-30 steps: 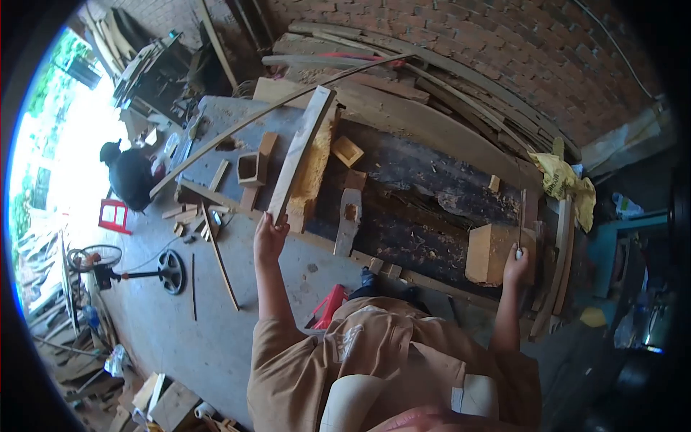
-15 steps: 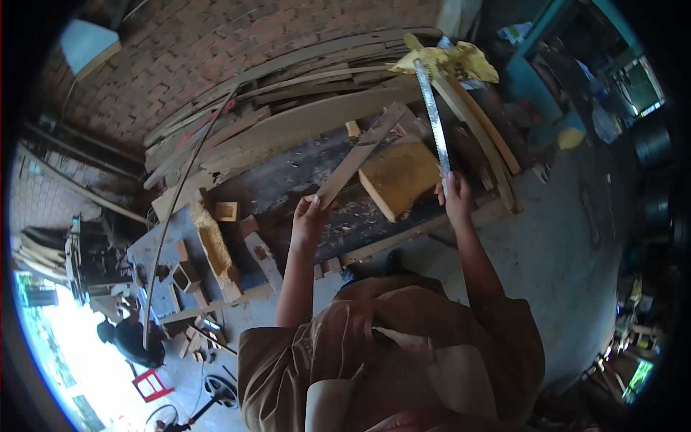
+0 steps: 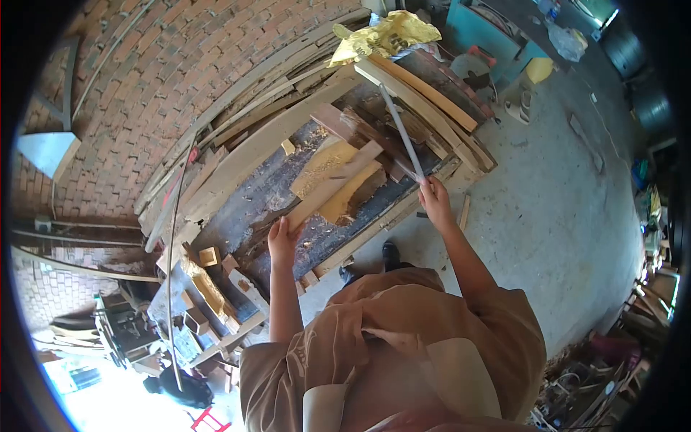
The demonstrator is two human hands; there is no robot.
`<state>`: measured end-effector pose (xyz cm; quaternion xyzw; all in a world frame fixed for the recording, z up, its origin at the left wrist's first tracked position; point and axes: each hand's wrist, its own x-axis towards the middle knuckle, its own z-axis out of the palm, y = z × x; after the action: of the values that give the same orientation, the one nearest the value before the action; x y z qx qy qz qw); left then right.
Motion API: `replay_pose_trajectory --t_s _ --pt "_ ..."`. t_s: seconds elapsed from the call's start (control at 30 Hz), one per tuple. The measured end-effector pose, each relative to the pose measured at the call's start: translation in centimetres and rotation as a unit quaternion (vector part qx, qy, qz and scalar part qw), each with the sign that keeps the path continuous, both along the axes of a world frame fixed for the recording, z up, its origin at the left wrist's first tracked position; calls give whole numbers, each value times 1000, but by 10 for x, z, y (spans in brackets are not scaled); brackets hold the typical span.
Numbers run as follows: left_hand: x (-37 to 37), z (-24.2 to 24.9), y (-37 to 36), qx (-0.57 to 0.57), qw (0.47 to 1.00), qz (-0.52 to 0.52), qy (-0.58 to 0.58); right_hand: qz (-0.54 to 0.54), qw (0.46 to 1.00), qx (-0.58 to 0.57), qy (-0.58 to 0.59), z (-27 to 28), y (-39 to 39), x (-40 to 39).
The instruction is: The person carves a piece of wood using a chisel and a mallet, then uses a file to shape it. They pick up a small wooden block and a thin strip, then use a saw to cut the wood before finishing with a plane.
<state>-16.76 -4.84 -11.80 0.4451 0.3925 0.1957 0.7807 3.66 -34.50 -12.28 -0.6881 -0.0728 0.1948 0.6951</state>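
Observation:
Near the middle of the view, my left hand [image 3: 283,237] is closed on the lower end of a flat wooden strip [image 3: 333,187]. The strip slants up to the right, above a yellowish wood block [image 3: 360,189] lying on the dark workbench [image 3: 248,209]. To the right, my right hand [image 3: 436,201] is wrapped round the lower end of a long thin metal blade [image 3: 402,129], which points up and to the left. Strip and blade are apart. Beyond the block lies a reddish-brown board [image 3: 345,124].
Long planks [image 3: 288,119] lie along the brick wall [image 3: 165,79]. A yellow sack [image 3: 389,36] rests at the bench's far end. A hollowed wood piece [image 3: 209,286] and a small square box [image 3: 209,256] sit at the left. A thin curved rod [image 3: 171,266] crosses the left side.
The view has shifted. The strip in my left hand has come over the yellowish block, and the blade in my right hand has turned, showing a narrower side and leaning further left.

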Motion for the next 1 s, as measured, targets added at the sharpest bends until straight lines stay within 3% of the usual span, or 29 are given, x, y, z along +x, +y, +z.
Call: replay_pose_trajectory --t_s 0.07,0.13,0.17,0.2,0.23,0.27,0.33,0.4,0.53,0.67,0.73,0.77,1.0 --pt "-3 -3 2 14 999 13 39 7 1000 -10 3 -5 3 8" --pt "-7 -15 10 121 968 -11 218 23 987 -112 -115 2 11 9" --pt "-8 -18 11 122 967 -11 224 53 979 -140 -137 12 11 11" --pt "-3 -17 12 310 911 -17 271 55 980 -139 -133 13 12 13" --pt "5 -12 12 487 817 -25 306 75 975 -140 -156 12 14 16" --pt "17 -7 12 490 815 -26 308 94 969 -139 -179 12 16 19" --pt "53 23 -3 676 682 -88 265 82 964 -155 -202 12 22 23" --pt "97 56 -28 669 683 -199 214 82 927 -231 -284 8 29 29" --pt "174 29 -42 726 584 -313 182 81 901 -304 -300 12 47 34" --pt "203 0 -50 708 602 -337 151 48 894 -311 -317 12 57 40" --pt "199 -7 -55 708 630 -284 143 47 890 -320 -320 12 61 43" --pt "199 -11 -58 729 619 -258 138 51 883 -323 -336 12 65 45" --pt "200 -10 -57 705 650 -255 123 83 853 -353 -375 3 85 49"
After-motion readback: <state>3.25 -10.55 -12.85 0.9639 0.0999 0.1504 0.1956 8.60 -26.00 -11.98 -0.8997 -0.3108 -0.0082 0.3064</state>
